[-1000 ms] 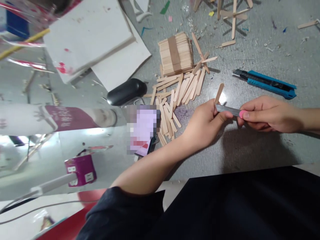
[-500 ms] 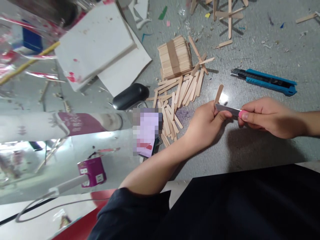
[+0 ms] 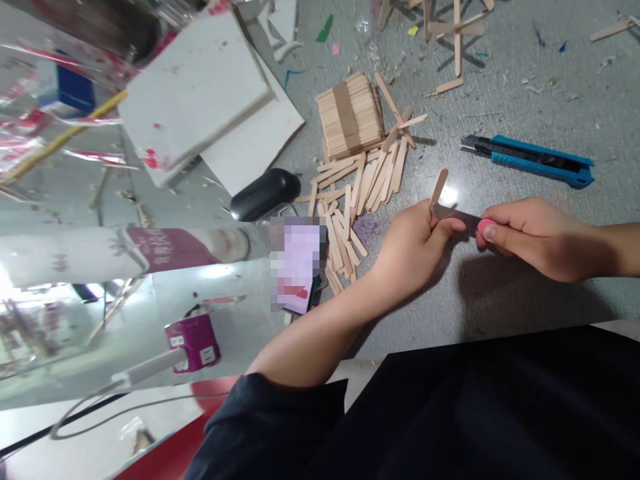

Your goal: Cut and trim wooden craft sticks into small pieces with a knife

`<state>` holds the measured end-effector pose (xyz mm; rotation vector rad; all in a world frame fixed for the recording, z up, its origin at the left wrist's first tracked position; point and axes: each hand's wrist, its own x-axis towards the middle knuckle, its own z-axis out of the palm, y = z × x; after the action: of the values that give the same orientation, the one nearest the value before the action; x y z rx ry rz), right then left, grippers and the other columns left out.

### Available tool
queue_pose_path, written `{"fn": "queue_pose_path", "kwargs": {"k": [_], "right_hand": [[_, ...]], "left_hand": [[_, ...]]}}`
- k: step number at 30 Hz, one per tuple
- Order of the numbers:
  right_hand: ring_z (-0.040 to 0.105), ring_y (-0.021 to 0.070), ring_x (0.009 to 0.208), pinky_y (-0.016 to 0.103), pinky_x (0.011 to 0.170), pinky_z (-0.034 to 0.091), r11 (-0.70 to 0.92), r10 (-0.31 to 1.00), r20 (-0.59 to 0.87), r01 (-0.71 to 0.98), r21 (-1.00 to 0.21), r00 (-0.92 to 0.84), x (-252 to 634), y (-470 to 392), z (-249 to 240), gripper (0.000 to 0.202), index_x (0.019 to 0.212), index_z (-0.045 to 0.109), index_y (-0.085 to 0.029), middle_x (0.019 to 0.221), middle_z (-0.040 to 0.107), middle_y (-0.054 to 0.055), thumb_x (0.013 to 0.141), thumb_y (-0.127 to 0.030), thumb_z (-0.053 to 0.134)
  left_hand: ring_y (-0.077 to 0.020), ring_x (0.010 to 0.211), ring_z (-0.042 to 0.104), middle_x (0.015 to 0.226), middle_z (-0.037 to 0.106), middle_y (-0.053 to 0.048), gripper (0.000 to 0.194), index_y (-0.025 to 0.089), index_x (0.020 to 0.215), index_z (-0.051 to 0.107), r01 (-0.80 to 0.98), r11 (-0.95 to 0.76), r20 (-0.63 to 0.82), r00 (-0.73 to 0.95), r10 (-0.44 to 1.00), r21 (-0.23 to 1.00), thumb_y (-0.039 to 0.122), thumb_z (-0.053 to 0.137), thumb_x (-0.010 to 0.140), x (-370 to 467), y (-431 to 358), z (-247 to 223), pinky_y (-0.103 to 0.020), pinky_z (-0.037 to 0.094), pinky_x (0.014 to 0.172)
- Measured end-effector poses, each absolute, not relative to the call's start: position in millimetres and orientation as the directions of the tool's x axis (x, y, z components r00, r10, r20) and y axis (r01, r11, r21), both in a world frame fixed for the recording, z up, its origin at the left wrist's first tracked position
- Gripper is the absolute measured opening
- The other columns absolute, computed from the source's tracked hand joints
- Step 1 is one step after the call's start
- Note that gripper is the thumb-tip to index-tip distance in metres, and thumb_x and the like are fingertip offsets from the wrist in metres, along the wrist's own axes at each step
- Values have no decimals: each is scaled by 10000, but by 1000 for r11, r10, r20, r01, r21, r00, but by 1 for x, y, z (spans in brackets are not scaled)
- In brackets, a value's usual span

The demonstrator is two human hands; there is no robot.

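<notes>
My left hand is closed around a wooden craft stick, whose rounded end sticks up past the fingers. In my right hand is a flat metal blade with a pink piece at the gripped end. The blade spans the gap between both hands, and its far end meets the stick beside my left fingers. My left thumb lies along the blade's lower edge. Left of my hands lies a loose heap of craft sticks, with a banded bundle of sticks behind it.
A blue utility knife lies beyond my right hand. Crossed sticks stand at the far edge. A phone, a black case, white boards and a purple plug block are on the left.
The blade has tilted slightly, so its face now looks darker. Both hands stay almost in place on the stick and blade. The view has shifted a little.
</notes>
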<state>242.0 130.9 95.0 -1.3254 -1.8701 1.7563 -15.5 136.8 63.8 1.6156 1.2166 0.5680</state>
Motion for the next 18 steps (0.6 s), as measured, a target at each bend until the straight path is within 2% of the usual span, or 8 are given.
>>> {"fn": "queue_pose_path", "kwargs": {"k": [6, 13, 18], "right_hand": [[552, 209, 764, 385, 775, 362, -64, 754, -343, 458, -887, -560, 243, 129, 94, 459, 856, 628, -252, 755, 619, 13, 1233, -507, 571], [499, 199, 709, 398, 760, 314, 53, 777, -268, 483, -874, -569, 244, 127, 90, 457, 849, 547, -271, 741, 596, 9, 1251, -490, 548], [473, 215, 697, 417, 749, 271, 110, 781, -236, 499, -860, -578, 246, 127, 87, 419, 869, 511, -293, 748, 578, 19, 1246, -459, 588]], "left_hand": [[-217, 733, 678, 784, 783, -34, 430, 265, 887, 831, 492, -10, -192, 359, 914, 870, 582, 822, 1178, -16, 137, 63, -404, 504, 669], [-223, 765, 712, 770, 754, -18, 426, 267, 824, 749, 490, 25, -222, 349, 910, 871, 506, 875, 1153, -14, 138, 64, -409, 535, 717], [-215, 725, 684, 699, 703, -4, 471, 270, 769, 715, 496, -18, -179, 347, 920, 868, 514, 869, 1141, -13, 141, 62, -394, 514, 666]]}}
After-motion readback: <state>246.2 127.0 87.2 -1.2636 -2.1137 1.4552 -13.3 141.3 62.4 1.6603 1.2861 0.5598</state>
